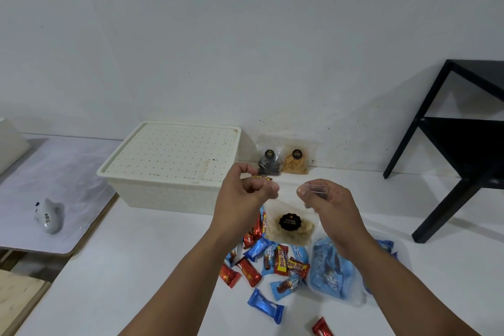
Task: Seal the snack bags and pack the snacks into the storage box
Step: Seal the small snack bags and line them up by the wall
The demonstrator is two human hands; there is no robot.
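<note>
Two hands are raised above the white table [152, 267], holding a clear snack bag [290, 226] by its top edge. Its round black label reads "Kacang Koro Asin", and pale nuts fill its lower half. The left hand [242, 193] has its fingers [270, 188] curled and pinching the bag's left top corner; the right hand [327, 207] pinches the clear top strip at the right corner. Under the bag lies a heap of small wrapped snacks [272, 262], several red ones marked "Beng-Beng", others blue. Beside them a clear plastic bag [332, 273] holds more blue packets. The cream storage box [174, 166] sits behind with its perforated lid on. Against the wall stand two more labelled pouches: a dark snack pouch [269, 162] and a yellow stick-snack pouch [296, 162]; their labels are too small to read. A black stand [463, 144] is on the right.
</note>
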